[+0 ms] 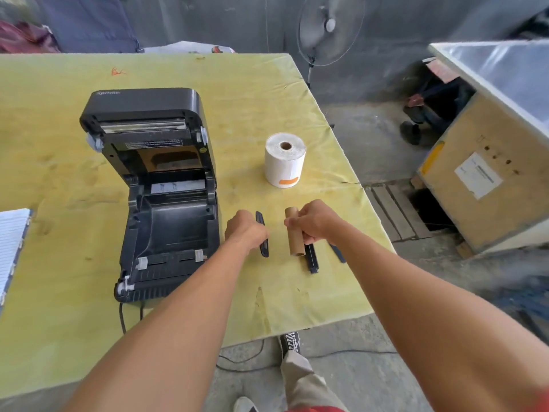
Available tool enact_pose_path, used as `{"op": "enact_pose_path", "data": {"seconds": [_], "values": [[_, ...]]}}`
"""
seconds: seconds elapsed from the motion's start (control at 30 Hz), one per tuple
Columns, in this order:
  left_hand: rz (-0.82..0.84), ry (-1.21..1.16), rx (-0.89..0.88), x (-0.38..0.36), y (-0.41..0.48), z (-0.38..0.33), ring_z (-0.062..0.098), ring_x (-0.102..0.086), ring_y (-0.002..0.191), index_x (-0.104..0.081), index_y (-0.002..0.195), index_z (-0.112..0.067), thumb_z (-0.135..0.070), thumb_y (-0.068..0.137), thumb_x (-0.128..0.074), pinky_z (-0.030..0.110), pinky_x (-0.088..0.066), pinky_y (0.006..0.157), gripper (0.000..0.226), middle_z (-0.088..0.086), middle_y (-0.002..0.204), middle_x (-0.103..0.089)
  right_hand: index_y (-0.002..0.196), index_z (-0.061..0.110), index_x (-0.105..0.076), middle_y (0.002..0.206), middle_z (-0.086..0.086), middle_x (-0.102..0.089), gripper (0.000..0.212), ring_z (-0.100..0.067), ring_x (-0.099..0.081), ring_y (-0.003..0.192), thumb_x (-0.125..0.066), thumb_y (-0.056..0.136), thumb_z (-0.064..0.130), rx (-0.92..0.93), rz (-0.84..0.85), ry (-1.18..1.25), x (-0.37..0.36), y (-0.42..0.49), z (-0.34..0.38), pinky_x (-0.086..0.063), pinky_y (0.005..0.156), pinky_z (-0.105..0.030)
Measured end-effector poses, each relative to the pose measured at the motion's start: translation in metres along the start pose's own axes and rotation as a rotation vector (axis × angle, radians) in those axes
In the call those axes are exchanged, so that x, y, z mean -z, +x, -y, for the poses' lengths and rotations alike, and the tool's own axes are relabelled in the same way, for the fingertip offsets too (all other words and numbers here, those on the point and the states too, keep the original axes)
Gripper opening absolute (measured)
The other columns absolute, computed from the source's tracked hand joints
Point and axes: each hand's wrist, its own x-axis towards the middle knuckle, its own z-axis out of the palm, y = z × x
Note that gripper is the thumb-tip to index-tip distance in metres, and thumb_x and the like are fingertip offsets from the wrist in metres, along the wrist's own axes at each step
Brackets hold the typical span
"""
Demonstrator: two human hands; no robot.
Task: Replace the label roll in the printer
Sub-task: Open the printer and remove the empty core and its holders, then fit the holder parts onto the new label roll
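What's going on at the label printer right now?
The printer sits open, its roll bay empty. The right hand grips the empty cardboard core, with a black spindle by its lower end; the left hand holds a black roll guide. The new label roll stands untouched on the table.

The printer (160,188) is sitting mid-table (59,120), the label roll (285,160) is standing right of it by the right edge, and the cardboard core (295,236) is lying before the roll.

A fan (331,28) stands beyond the yellow-covered desk (59,129). A wooden crate (445,209) sits right; a lined notepad (12,242) lies left.
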Motion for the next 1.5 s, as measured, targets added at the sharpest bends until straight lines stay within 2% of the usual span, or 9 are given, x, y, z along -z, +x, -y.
{"op": "enact_pose_path", "data": {"seconds": [0.17,0.3,0.43,0.7,0.97,1.2,1.33,1.43,1.5], "values": [[0.020,0.207,0.031,-0.009,0.017,0.006,0.031,-0.067,0.093,-0.054,0.083,-0.009,-0.004,0.077,-0.071,0.034,-0.059,0.079,0.020,0.012,0.106,-0.065,0.107,0.003,-0.059,0.097,-0.015,-0.071,0.039,-0.030,-0.075,0.072,-0.072,0.088,0.034,0.014,0.045,-0.141,-0.008,0.027,0.010,-0.062,0.081,-0.042],[0.012,0.393,-0.039,-0.009,0.022,0.007,0.028,-0.062,0.090,-0.056,0.101,-0.008,-0.009,0.079,-0.075,0.032,-0.048,0.064,0.029,0.012,0.107,-0.064,0.087,0.007,-0.056,0.075,-0.010,-0.068,0.025,-0.027,-0.073,0.063,-0.068,0.088,0.029,0.042,0.093,-0.275,-0.012,0.045,0.011,-0.061,0.081,-0.039],[-0.028,0.458,-0.033,-0.014,0.024,0.006,0.030,-0.060,0.101,-0.040,0.132,0.000,-0.005,0.081,-0.077,0.031,-0.046,0.070,0.064,0.016,0.116,-0.059,0.078,0.013,-0.050,0.068,-0.008,-0.067,0.022,-0.022,-0.071,0.056,-0.067,0.090,0.022,0.078,0.126,-0.377,-0.012,0.054,0.008,-0.061,0.078,-0.040],[-0.035,0.486,-0.048,-0.015,0.018,0.005,0.032,-0.061,0.106,-0.037,0.137,0.002,0.000,0.084,-0.073,0.037,-0.053,0.081,0.065,0.019,0.118,-0.060,0.081,0.012,-0.052,0.071,-0.009,-0.068,0.025,-0.022,-0.071,0.056,-0.071,0.089,0.026,0.079,0.127,-0.349,-0.010,0.053,0.006,-0.062,0.082,-0.042],[-0.075,0.478,-0.078,-0.008,0.003,0.012,0.030,-0.060,0.095,-0.035,0.140,0.003,0.003,0.087,-0.067,0.035,-0.051,0.072,0.061,0.019,0.117,-0.059,0.074,0.012,-0.053,0.041,0.004,-0.062,0.026,-0.012,-0.062,0.044,-0.062,0.094,0.026,0.103,0.064,-0.422,0.004,0.050,0.006,-0.056,0.072,-0.032],[-0.132,0.474,-0.199,0.017,-0.011,0.002,0.027,-0.055,0.092,-0.044,0.131,0.000,0.013,0.088,-0.052,0.032,-0.045,0.070,0.046,0.016,0.111,-0.057,0.096,0.007,-0.062,0.063,-0.008,-0.069,0.011,-0.026,-0.072,0.071,-0.063,0.092,0.017,0.138,-0.004,-0.514,0.024,0.034,0.015,-0.057,0.071,-0.036],[-0.174,0.449,-0.291,0.035,-0.017,-0.010,0.024,-0.050,0.089,-0.049,0.130,-0.003,0.008,0.091,-0.054,0.034,-0.047,0.076,0.041,0.016,0.117,-0.059,0.079,0.010,-0.056,0.061,-0.005,-0.062,0.013,-0.027,-0.062,0.062,-0.062,0.089,0.011,0.151,-0.063,-0.542,0.035,0.024,0.021,-0.047,0.052,-0.028],[-0.202,0.463,-0.348,0.044,-0.018,-0.021,0.024,-0.050,0.087,-0.055,0.125,-0.006,0.005,0.093,-0.053,0.035,-0.045,0.074,0.034,0.015,0.118,-0.060,0.081,0.008,-0.061,0.080,-0.011,-0.071,0.010,-0.028,-0.069,0.070,-0.064,0.089,0.013,0.168,-0.080,-0.517,0.041,0.021,0.025,-0.060,0.064,-0.033],[-0.211,0.477,-0.377,0.047,-0.018,-0.028,0.025,-0.050,0.085,-0.058,0.121,-0.008,0.003,0.093,-0.053,0.036,-0.046,0.073,0.031,0.015,0.116,-0.061,0.080,0.009,-0.060,0.081,-0.012,-0.073,0.009,-0.028,-0.071,0.068,-0.061,0.089,0.011,0.165,-0.076,-0.527,0.044,0.022,0.023,-0.062,0.069,-0.035]]}}
